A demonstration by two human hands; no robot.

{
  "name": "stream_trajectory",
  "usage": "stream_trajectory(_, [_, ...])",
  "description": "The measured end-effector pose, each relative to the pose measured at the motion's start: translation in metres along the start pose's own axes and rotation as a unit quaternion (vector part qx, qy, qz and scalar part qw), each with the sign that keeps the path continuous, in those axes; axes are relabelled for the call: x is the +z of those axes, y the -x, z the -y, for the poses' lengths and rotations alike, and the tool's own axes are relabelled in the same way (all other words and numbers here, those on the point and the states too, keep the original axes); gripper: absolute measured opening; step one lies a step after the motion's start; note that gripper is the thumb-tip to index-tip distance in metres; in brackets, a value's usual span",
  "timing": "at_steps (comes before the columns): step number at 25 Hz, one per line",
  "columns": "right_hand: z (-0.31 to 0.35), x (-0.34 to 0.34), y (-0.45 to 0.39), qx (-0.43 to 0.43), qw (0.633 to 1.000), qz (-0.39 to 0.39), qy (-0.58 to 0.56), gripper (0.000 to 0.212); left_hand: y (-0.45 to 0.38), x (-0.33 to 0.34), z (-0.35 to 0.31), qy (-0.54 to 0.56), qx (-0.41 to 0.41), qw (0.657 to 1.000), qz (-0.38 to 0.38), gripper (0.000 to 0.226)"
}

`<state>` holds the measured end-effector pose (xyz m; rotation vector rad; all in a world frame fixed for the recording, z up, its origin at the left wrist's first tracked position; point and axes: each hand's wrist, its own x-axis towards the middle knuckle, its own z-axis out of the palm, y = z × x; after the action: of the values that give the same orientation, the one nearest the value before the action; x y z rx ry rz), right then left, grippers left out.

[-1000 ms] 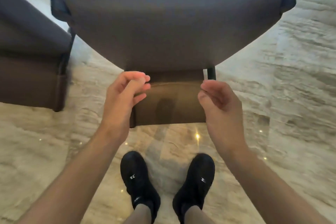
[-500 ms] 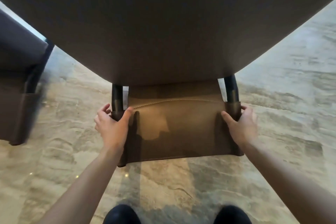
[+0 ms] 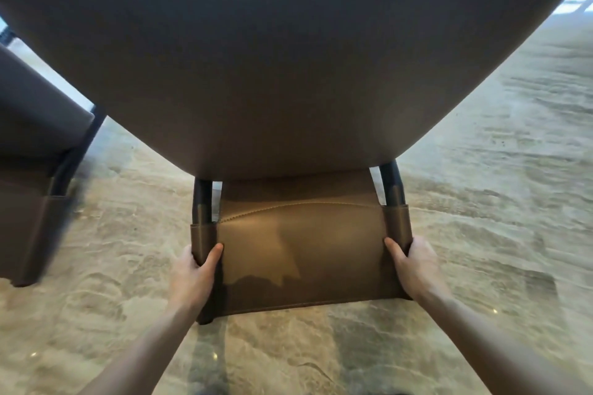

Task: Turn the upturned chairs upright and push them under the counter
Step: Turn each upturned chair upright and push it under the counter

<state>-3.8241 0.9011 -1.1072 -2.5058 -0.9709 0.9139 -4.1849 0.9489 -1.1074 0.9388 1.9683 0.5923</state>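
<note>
An upturned brown chair (image 3: pixel 288 58) fills the upper view, its wide seat underside toward me and its leather backrest (image 3: pixel 301 253) hanging low over the floor. Black frame tubes run from the seat into the backrest's two sleeves. My left hand (image 3: pixel 195 269) grips the backrest's left sleeve, thumb on the front face. My right hand (image 3: pixel 414 263) grips the right sleeve the same way. A second brown chair (image 3: pixel 35 170) of the same kind stands at the left edge, partly cut off.
Glossy beige marble floor (image 3: pixel 497 202) spreads on all sides, with open room to the right. The counter is not in view. Bright light shows at the top right corner (image 3: pixel 580 0).
Both hands went from hovering near the backrest to gripping its side sleeves, then slid lower along them. The chair now looms closer and larger, and my shoes have left the view.
</note>
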Motion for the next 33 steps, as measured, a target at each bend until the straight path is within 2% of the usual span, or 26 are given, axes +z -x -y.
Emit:
stream_trajectory(3, [0.007,-0.019,0.007,0.003,1.0,-0.002,0.002,0.025,0.012,-0.011,-0.012,-0.007,0.003,1.0,0.01,0.022])
stream_trajectory(7, [0.043,-0.076,0.037,0.021,0.999,0.005,0.04,0.035,0.047,-0.045,-0.059,-0.024,0.005,1.0,-0.007,0.027])
stream_trajectory(13, [0.134,-0.208,0.118,0.059,0.995,0.04,0.074,0.038,0.125,-0.133,-0.177,-0.067,-0.04,0.997,-0.012,0.039])
stream_trajectory(19, [0.23,-0.333,0.185,0.099,0.983,0.102,0.12,0.052,0.19,-0.222,-0.296,-0.108,-0.075,0.991,0.011,0.036])
stream_trajectory(22, [0.275,-0.387,0.212,0.102,0.977,0.112,0.148,0.049,0.214,-0.257,-0.354,-0.132,-0.097,0.986,0.021,0.04])
stream_trajectory(26, [0.321,-0.446,0.229,0.067,0.972,0.127,0.184,0.044,0.231,-0.291,-0.417,-0.162,-0.106,0.98,0.05,0.049])
stream_trajectory(31, [0.384,-0.505,0.242,0.018,0.979,0.107,0.173,0.04,0.239,-0.329,-0.494,-0.211,-0.096,0.969,0.08,0.042])
stream_trajectory(33, [0.41,-0.531,0.248,-0.011,0.98,0.108,0.165,0.049,0.238,-0.343,-0.521,-0.205,-0.099,0.97,0.082,0.043])
